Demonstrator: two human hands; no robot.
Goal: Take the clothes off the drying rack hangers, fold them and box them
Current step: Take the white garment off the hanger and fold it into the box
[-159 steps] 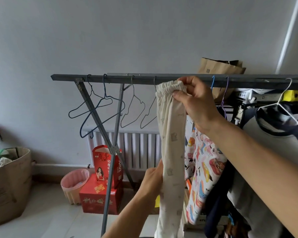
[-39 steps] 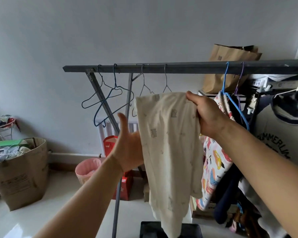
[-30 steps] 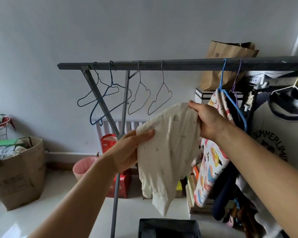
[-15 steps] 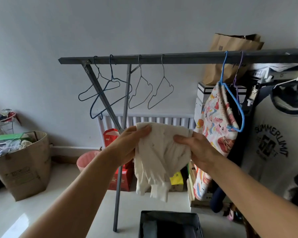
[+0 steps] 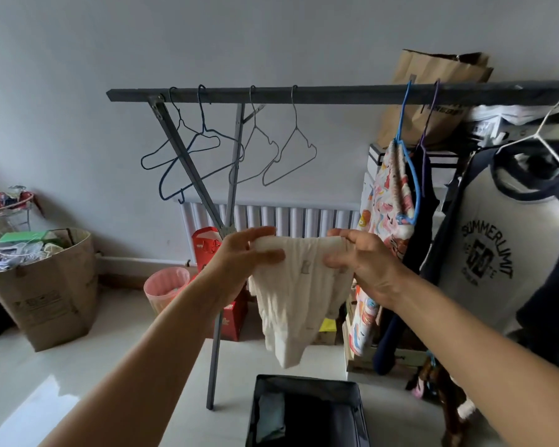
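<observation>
I hold cream patterned trousers [image 5: 299,295] folded over, hanging in front of me below the grey drying rack bar [image 5: 329,93]. My left hand [image 5: 242,256] pinches their upper left corner and my right hand [image 5: 365,269] pinches the upper right. A black box [image 5: 307,387] stands on the floor right under them, with a pale folded cloth [image 5: 271,414] inside. Several bare wire hangers [image 5: 288,156] hang on the bar's left half. On the right hang a colourful printed garment [image 5: 388,221] on a blue hanger and a white printed T-shirt [image 5: 497,246].
The rack's grey legs [image 5: 218,317] stand just left of the box. A full brown cardboard box [image 5: 46,291], a pink basket [image 5: 165,287] and red gift boxes [image 5: 233,314] are on the floor to the left. A white radiator [image 5: 271,217] lines the wall.
The trousers came off the bar and were folded over. Both hands have lowered them to waist height and spread the top edge apart above the black box.
</observation>
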